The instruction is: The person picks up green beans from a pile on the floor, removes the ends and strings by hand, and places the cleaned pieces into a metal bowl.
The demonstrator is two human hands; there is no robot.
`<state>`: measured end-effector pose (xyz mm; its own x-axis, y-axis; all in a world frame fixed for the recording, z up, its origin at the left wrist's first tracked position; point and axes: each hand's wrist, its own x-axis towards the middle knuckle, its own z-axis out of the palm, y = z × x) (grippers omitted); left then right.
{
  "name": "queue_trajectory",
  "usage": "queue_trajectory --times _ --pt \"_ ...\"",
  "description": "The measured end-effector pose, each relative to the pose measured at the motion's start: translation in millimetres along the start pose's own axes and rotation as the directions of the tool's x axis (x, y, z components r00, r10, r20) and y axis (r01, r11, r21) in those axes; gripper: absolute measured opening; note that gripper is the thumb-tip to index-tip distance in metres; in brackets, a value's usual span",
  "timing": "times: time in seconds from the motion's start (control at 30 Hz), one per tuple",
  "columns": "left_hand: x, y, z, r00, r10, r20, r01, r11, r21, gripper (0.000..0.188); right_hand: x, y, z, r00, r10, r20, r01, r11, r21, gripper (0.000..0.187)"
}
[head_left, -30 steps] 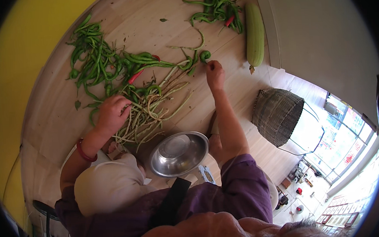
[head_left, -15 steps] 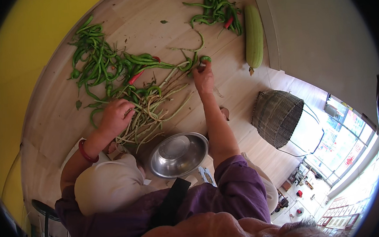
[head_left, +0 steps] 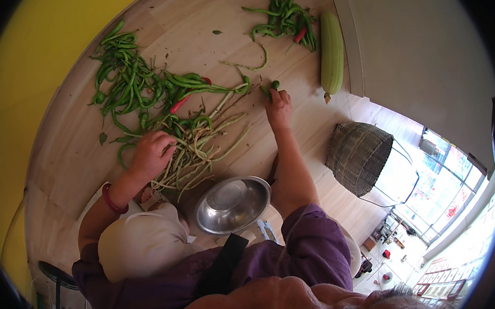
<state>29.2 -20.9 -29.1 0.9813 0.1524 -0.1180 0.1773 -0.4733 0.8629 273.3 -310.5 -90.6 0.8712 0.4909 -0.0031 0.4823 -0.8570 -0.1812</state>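
Green pepper (head_left: 275,85) sits pinched in your right hand (head_left: 279,109) at upper centre — a fingertip hold that likely suits so slim a thing — while your left hand (head_left: 154,152) curls at the long beans (head_left: 206,144) left of centre, its fingertips too hidden to tell whether it grasps any.

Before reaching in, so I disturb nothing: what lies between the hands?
The head view shows long beans nearest the left hand, then pale floor before the right hand.
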Motion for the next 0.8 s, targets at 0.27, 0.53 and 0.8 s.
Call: queue_trajectory --times 0.27,0.53,0.8 --pt "-2.2 -0.3 -2.4 1.000 0.000 -0.006 0.000 1.000 0.014 0.012 47.4 28.3 -41.8 0.974 -0.060 -0.220 0.019 0.983 -0.184 0.012" --pt "3.1 5.1 -6.1 1.000 -0.002 -0.009 0.002 1.000 0.003 0.013 74.0 -44.6 -1.4 0.972 -0.077 0.222 0.053 0.992 0.111 0.016" --pt "-4.0 -5.9 -4.5 1.000 -0.001 -0.013 0.001 1.000 0.006 0.011 70.4 -62.4 -7.1 0.978 -0.202 0.046 0.201 0.979 0.036 0.012"
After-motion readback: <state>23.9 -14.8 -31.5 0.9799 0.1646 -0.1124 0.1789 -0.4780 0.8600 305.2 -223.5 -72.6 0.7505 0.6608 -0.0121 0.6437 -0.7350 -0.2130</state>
